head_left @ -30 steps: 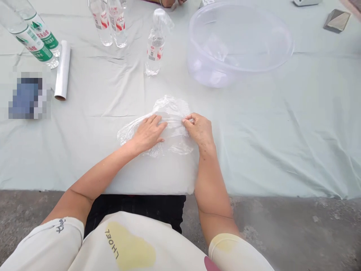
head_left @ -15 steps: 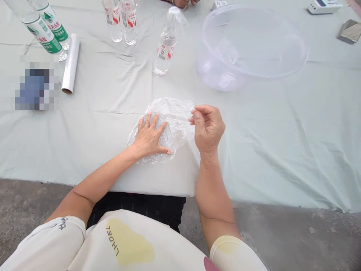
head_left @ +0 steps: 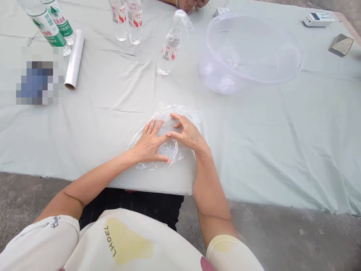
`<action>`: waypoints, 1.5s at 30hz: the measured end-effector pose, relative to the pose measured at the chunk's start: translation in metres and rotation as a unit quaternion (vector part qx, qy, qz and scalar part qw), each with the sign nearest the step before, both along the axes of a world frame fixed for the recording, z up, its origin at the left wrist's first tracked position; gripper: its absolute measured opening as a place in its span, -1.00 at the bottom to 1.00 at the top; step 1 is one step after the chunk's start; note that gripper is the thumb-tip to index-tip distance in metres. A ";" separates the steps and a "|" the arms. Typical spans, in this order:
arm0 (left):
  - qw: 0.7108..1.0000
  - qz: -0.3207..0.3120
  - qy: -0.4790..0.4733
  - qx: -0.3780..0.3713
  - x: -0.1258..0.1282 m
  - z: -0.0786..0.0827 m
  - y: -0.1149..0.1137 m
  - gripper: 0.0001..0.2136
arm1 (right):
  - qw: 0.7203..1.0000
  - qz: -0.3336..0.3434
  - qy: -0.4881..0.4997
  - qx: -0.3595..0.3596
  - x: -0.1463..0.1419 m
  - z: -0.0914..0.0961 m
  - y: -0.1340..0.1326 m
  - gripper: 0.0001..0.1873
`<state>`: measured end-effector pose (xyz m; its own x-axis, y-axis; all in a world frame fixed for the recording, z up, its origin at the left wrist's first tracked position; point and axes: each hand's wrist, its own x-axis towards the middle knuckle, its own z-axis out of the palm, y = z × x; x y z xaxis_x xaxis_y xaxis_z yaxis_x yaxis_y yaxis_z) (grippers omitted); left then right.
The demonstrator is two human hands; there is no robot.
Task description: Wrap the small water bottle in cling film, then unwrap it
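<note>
A crumpled sheet of clear plastic film (head_left: 169,150) lies on the cloth-covered table near its front edge. My left hand (head_left: 150,143) rests on it, palm down with the fingers spread. Over the right part of the film is my right hand (head_left: 187,131), its fingers curved and apart, thumb close to the left index finger. Nothing shows between the right fingers; whether they press on the film I cannot tell. Something smooth seems to lie under the film, but wrinkles hide its kind.
A roll of plastic film (head_left: 75,60) lies left, beside green-label bottles (head_left: 52,30). Red-label bottles (head_left: 135,22) stand behind. One bottle (head_left: 169,49) has film over its top. A large clear basin (head_left: 251,77) stands right. Another person's hands (head_left: 190,4) rest at the far edge.
My right hand has moved left from the film's right edge to over the film, and its pinched fingers have opened. My left hand stays spread on the film. The view has shifted slightly.
</note>
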<state>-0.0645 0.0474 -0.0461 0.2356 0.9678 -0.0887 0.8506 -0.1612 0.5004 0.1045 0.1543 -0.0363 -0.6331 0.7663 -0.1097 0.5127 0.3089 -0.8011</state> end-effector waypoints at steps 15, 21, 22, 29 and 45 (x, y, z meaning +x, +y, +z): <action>0.977 0.096 0.186 0.042 -0.084 0.000 -0.020 -0.35 | 0.943 0.101 -0.263 0.179 -0.017 0.011 -0.029 0.10; 0.972 0.108 0.202 0.043 -0.091 0.001 -0.020 -0.21 | 0.940 0.146 -0.262 0.165 0.002 0.018 -0.033 0.00; 0.972 0.114 0.201 0.045 -0.091 0.001 -0.020 -0.20 | 0.938 0.147 -0.266 0.165 0.009 0.018 -0.036 -0.04; 0.976 0.133 0.170 0.037 -0.093 0.002 -0.017 -0.19 | 0.917 0.050 -0.374 0.129 0.095 0.028 -0.041 -0.35; 0.985 0.141 0.097 0.019 -0.097 -0.006 -0.013 -0.01 | 0.973 0.153 -0.175 0.012 -0.105 0.030 -0.040 -0.63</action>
<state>-0.1612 0.0342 -0.0520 -0.0613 0.9958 -0.0673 0.9436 0.0798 0.3215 -0.0004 0.1140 -0.0067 -0.7589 0.5532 -0.3436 0.6339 0.5065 -0.5845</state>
